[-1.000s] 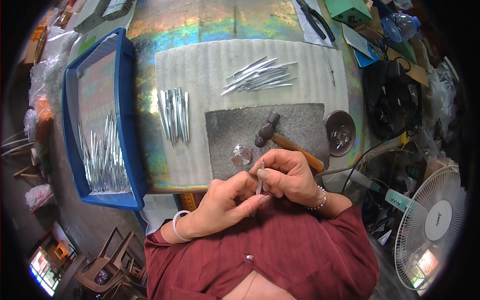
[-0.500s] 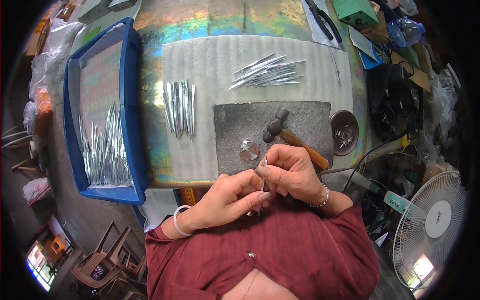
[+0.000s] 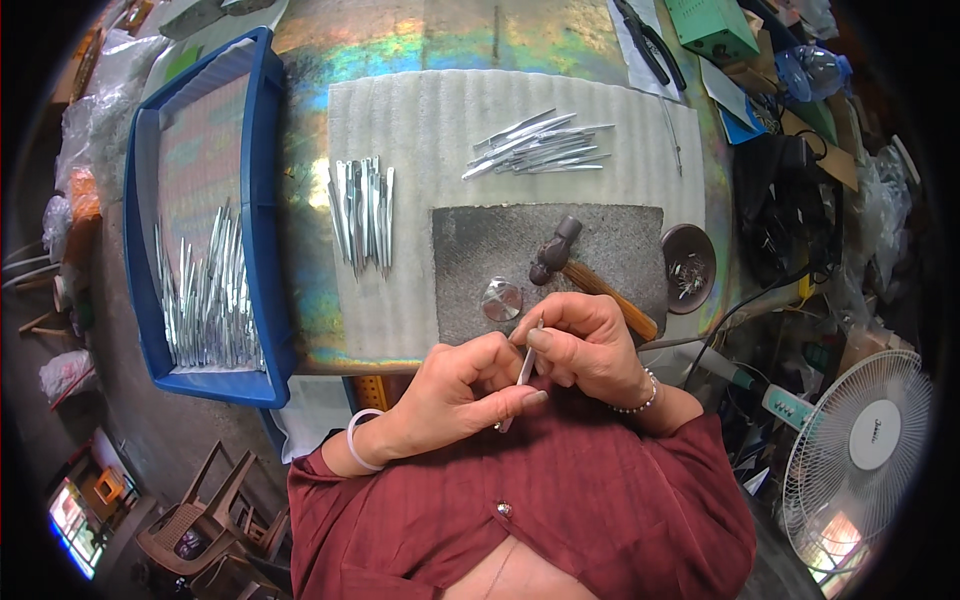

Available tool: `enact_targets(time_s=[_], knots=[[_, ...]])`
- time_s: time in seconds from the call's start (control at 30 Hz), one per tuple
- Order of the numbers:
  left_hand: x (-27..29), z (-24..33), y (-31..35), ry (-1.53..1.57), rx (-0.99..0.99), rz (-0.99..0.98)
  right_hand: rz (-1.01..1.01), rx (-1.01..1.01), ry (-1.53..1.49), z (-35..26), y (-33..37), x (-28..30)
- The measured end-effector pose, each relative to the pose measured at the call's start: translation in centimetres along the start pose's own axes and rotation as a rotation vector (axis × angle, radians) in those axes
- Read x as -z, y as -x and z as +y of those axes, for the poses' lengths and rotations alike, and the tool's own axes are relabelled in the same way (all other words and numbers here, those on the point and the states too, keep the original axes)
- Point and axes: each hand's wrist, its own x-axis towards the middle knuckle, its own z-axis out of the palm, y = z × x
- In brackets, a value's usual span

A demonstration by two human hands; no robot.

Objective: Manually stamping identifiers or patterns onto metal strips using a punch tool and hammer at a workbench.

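Close to my body, just past the table's near edge, a slim silver metal piece (image 3: 526, 366) is held upright at a slant between both hands. My left hand (image 3: 468, 385) grips its lower part, thumb along it. The thumb and fingertips of my right hand (image 3: 588, 345) pinch its upper end. Beyond them lies a dark grey slab (image 3: 475, 240) bearing a clear, faceted round object (image 3: 501, 299) and a ball-peen hammer (image 3: 603, 296) with a wooden handle. Similar slim silver pieces lie in a loose pile (image 3: 540, 145) and in an upright row (image 3: 362, 215) on the white foam sheet (image 3: 400, 310).
At left stands a blue tray (image 3: 262, 220) holding many slim silver pieces (image 3: 210, 300). A brown bowl (image 3: 708, 262) with small metal bits sits right of the slab. Black-handled pliers (image 3: 655, 50) lie at the far right. A white fan (image 3: 860, 440) stands at the lower right.
The silver piece has tilted, its upper end now leaning further right. My left thumb and right fingers have shifted slightly along it. The slab, hammer and piles stay put.
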Motion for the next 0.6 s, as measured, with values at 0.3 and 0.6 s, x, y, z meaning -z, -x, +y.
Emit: enact_targets(time_s=[0.3,0.6], knots=[[-0.1,-0.8,0.0,0.028,0.001,0.1,-0.065,0.017,-0.052,0.2,0.2,0.2],[-0.1,-0.7,-0.3,0.053,0.04,0.08,-0.087,-0.03,-0.081,0.3,0.0,0.6]])
